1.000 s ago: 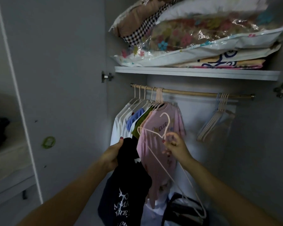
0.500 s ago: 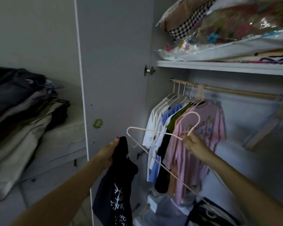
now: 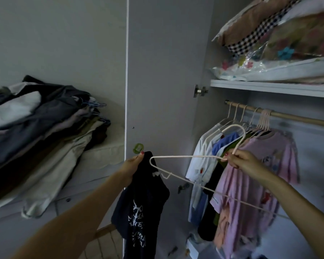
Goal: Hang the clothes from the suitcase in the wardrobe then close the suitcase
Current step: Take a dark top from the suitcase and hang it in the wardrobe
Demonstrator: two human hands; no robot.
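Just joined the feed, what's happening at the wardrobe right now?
A person stands at the open wardrobe. The left hand grips a dark printed T-shirt by its top, letting it hang. The right hand pinches an empty pale hanger at the base of its hook. The T-shirt is not on the hanger yet. Several shirts already hang on the rail.

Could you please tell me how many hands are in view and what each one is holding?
2. The left hand grips a dark T-shirt beside the wardrobe door; the right hand pinches an empty hanger before the hung clothes.
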